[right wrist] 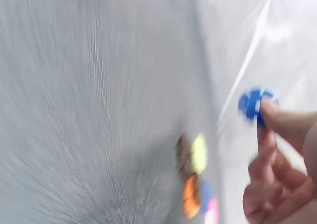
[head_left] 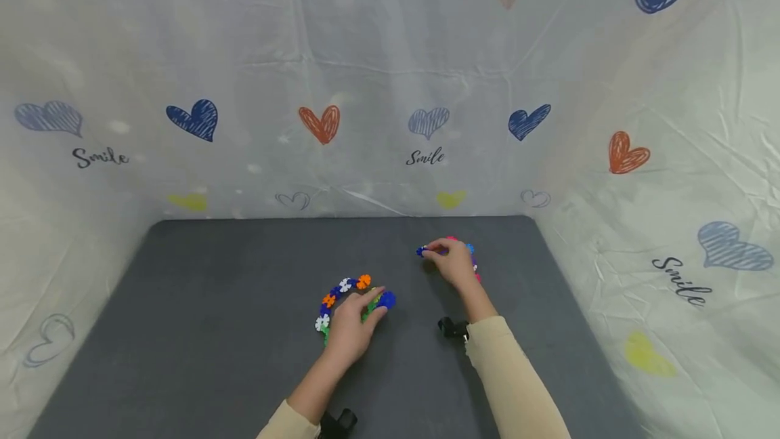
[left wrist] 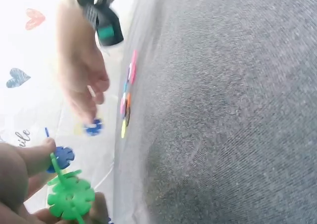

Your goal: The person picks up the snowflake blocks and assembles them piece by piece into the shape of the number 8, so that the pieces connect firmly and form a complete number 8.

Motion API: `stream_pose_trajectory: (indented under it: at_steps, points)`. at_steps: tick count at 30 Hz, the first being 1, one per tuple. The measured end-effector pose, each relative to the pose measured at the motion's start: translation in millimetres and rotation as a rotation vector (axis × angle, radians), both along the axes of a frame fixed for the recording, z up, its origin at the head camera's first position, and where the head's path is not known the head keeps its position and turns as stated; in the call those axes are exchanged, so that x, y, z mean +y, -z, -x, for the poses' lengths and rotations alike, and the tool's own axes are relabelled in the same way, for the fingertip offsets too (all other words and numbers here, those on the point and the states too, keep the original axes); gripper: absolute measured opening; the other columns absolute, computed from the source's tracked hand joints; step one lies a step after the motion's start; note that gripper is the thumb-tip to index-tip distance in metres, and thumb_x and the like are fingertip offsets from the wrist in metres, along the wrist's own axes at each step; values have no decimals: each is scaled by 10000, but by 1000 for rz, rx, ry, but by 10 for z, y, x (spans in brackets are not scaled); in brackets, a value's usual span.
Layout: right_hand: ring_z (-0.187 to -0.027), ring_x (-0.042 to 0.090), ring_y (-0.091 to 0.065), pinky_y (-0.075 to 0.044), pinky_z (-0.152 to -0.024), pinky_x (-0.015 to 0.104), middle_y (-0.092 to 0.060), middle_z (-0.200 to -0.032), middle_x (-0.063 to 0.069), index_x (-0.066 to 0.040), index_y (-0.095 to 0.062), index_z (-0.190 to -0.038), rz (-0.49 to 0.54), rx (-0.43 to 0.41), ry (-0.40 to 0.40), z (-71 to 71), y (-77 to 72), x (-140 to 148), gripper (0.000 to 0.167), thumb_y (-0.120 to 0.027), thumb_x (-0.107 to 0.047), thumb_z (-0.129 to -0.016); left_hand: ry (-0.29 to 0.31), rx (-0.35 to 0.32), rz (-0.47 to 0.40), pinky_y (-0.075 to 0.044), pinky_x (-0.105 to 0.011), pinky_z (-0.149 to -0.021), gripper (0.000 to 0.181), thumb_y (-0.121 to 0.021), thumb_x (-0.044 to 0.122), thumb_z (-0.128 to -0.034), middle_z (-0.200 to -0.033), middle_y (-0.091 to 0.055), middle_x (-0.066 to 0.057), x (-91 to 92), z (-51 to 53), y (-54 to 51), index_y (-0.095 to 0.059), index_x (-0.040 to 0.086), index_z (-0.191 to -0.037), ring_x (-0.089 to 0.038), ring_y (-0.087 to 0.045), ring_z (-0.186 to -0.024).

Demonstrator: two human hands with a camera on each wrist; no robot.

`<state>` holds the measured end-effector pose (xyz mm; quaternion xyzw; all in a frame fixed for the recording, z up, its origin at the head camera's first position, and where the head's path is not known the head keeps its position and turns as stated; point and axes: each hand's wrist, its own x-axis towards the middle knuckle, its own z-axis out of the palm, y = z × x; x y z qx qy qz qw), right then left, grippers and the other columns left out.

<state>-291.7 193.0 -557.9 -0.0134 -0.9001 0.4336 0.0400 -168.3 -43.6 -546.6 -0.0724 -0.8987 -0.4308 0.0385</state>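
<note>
My left hand (head_left: 350, 330) pinches the end of a curved chain of linked flower-shaped discs, where green pieces (left wrist: 71, 197) join a blue disc (head_left: 386, 300). The chain's white, blue and orange pieces (head_left: 328, 301) arc around behind that hand. Between thumb and forefinger, my right hand (head_left: 453, 264) holds a single blue disc (right wrist: 253, 105), raised above the table and apart from the chain. In the left wrist view, the right hand (left wrist: 81, 70) with its blue disc (left wrist: 93, 127) appears beyond the left hand's pieces.
Loose colored discs, among them orange (right wrist: 191, 196) and yellow (right wrist: 199, 153) ones, lie on the dark grey table (head_left: 213, 303) beside and behind the right hand. A pale curtain (head_left: 365, 32) with printed hearts hangs behind the table and at its sides.
</note>
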Motion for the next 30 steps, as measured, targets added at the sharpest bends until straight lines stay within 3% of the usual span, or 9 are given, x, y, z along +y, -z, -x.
stream_pose_trajectory:
  at_steps: [2,7,10,17,21,26,30]
  points:
    - [-725,131,-645,-519,-633,266,-742,-862,42,-102,-760,-926,45,61,-62,-186,-70,-77,131,-801,-218,-883,-35,72,15,-374,-226,-582,373,-740,247,-928,-831,-528,50,-8,-4,-3,-704,253,-1299,-61,-416,-649]
    - [-728,83,-649,-543,-635,257,-728,-829,-36,-161,-758,-896,70,252,-188,-714,-189,-298,64,-802,-202,-873,-89,336,64,-416,-236,-581,378,-787,190,-881,-893,-553,24,-19,-7,10,-734,231,-1253,-63,-438,-652]
    - [-718,74,-652,-548,-614,252,-730,-818,-34,-150,-760,-870,82,367,-233,-898,-205,-374,55,-812,-143,-854,-92,417,57,-415,-238,-573,395,-811,150,-856,-891,-558,10,-23,2,2,-743,220,-1238,-71,-441,-653]
    - [-631,48,-589,-512,-563,211,-722,-813,-29,-116,-752,-848,10,600,-239,-1074,-204,-468,113,-834,-49,-809,-80,464,74,-415,-228,-551,393,-820,129,-846,-870,-562,8,-30,-20,-30,-746,184,-1228,-65,-445,-636]
    - [-606,63,-574,-502,-531,248,-717,-814,-7,-93,-743,-852,-52,712,-222,-1131,-207,-496,129,-842,-33,-795,-68,504,124,-445,-256,-565,394,-834,126,-830,-863,-577,1,-30,-45,-97,-752,166,-1213,-96,-487,-660]
    - [-613,88,-585,-509,-534,271,-726,-816,13,-80,-748,-849,-27,742,-250,-1137,-218,-476,169,-849,22,-760,-33,534,158,-466,-265,-592,380,-828,136,-839,-869,-582,4,-27,-74,-174,-751,171,-1210,-113,-500,-691]
    - [-641,119,-634,-527,-578,243,-740,-823,31,-68,-755,-843,-13,796,-284,-1111,-234,-457,187,-851,49,-734,-6,505,127,-448,-241,-591,360,-819,134,-848,-862,-563,4,-24,-74,-192,-742,154,-1200,-93,-468,-686]
